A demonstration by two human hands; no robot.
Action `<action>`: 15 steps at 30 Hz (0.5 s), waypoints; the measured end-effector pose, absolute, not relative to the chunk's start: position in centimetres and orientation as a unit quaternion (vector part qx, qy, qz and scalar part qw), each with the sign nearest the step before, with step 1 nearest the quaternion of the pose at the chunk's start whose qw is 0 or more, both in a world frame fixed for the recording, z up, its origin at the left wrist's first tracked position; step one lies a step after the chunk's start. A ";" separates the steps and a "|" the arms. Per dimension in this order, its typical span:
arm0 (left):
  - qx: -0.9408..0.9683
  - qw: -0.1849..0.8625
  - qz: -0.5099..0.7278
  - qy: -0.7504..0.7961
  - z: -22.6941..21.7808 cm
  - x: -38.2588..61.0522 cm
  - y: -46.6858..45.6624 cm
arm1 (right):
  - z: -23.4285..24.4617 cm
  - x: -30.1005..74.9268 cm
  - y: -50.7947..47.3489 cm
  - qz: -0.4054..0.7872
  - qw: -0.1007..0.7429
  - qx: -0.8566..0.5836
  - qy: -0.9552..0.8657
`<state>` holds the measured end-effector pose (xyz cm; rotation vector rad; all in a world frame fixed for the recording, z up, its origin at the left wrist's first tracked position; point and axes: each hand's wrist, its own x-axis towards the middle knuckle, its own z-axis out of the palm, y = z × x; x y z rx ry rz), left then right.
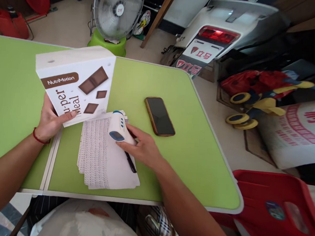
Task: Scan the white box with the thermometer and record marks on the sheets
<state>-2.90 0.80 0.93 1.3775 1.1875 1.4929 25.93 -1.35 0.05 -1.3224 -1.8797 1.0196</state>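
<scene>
NutriMotion box [74, 84] raised in left hand [49, 118]; white handheld device [120, 127] under right hand [141, 146], green tabletop [13, 84].
Watching remotely, I note the left fingers grasping the box's lower edge, tilted up, apparently to show its chocolate-printed panel to the camera. The right fingers clench the blue-buttoned device against the printed sheets [97, 157], seemingly steadying it there. A black pen [130, 162] lies under that hand; a phone [159, 116] lies just beyond.

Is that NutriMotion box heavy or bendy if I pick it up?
The NutriMotion box is probably stiff, because its edges stay straight while the left hand holds it up from one lower corner. It is probably fairly light too, since that hand seems to grip it easily, but pictures can't really show weight.
</scene>
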 end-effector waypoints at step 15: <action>0.559 0.360 0.594 0.453 0.0 -5.2 2.8 | -3.1 28.1 1.2 0.067 0.205 -0.613 -0.760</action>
